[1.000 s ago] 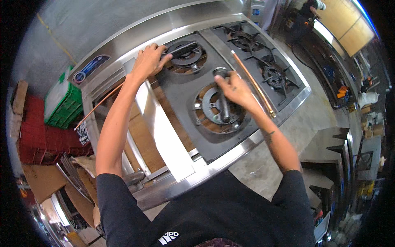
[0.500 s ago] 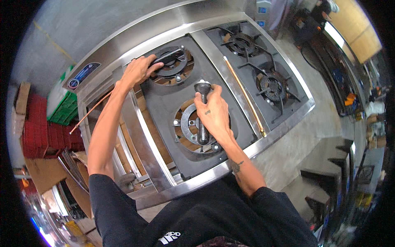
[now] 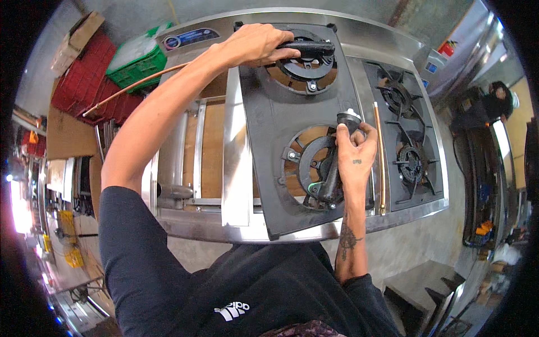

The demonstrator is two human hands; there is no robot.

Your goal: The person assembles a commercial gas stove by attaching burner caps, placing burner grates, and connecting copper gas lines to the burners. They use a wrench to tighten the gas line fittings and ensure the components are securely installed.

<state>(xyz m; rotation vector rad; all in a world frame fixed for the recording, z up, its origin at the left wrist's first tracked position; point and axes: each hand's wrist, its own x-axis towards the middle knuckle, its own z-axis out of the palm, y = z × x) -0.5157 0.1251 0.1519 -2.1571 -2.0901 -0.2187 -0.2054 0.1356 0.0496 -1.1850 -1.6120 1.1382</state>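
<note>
A black stove top plate [image 3: 264,140] with two round openings lies on a stainless steel stove frame, its near left corner over the front rim. My left hand [image 3: 261,46] is closed round the black tube of the far gas burner [image 3: 306,70], whose ring rests over the far opening. Closer to me, my right hand [image 3: 357,151] grips the tube of a second black gas burner [image 3: 332,182] near its pale-tipped end. That burner's ring lies over the near opening, and a bit of green shows at its lower end. The fingertips under the tube are partly hidden.
A copper-coloured pipe [image 3: 380,157] lies right of the plate, beside two fitted burners with black grates [image 3: 412,163]. Another thin copper pipe [image 3: 132,87] sticks out leftward past the frame. Red crates [image 3: 92,81] and a green crate [image 3: 137,64] stand at the left.
The whole view has turned, so the stove sits straighter before me. The near burner's tube has swung aslant toward the right of its opening. Both hands keep their grips.
</note>
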